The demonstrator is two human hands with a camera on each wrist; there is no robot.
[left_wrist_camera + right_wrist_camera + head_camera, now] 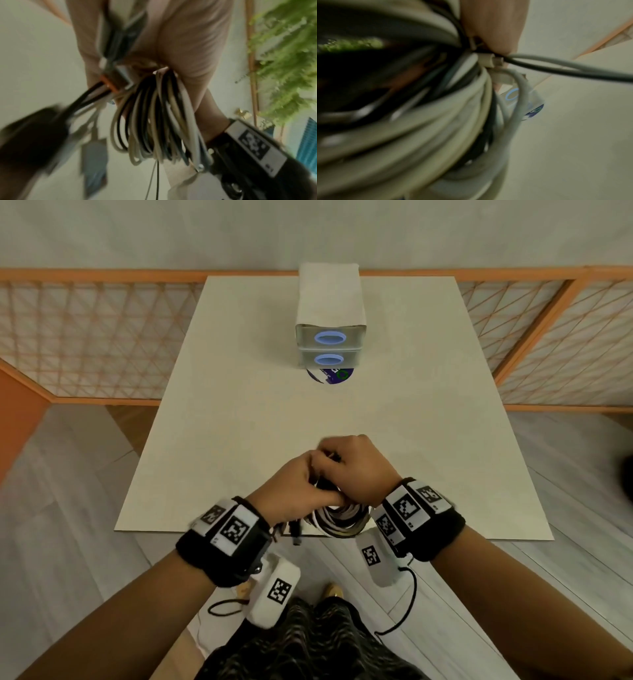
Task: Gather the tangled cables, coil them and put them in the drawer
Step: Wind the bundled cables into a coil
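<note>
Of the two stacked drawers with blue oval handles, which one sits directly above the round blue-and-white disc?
The lower drawer: the disc pokes out from just beneath it, while the upper drawer rests on top of it.

Pale cream tabletop (239,422), rectangular, a small two-drawer unit (330,337) standing at its far middle — blue oval handles facing forward, a round blue-and-white disc (330,378) lying partly under the unit's front edge

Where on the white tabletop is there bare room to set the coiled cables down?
Bare: the wide stretch of white tabletop between both hands and the clear two-drawer box, plus both its flanks. Crowded: the near edge, where left hand and right hand grip the black-and-white cable coil.
</note>
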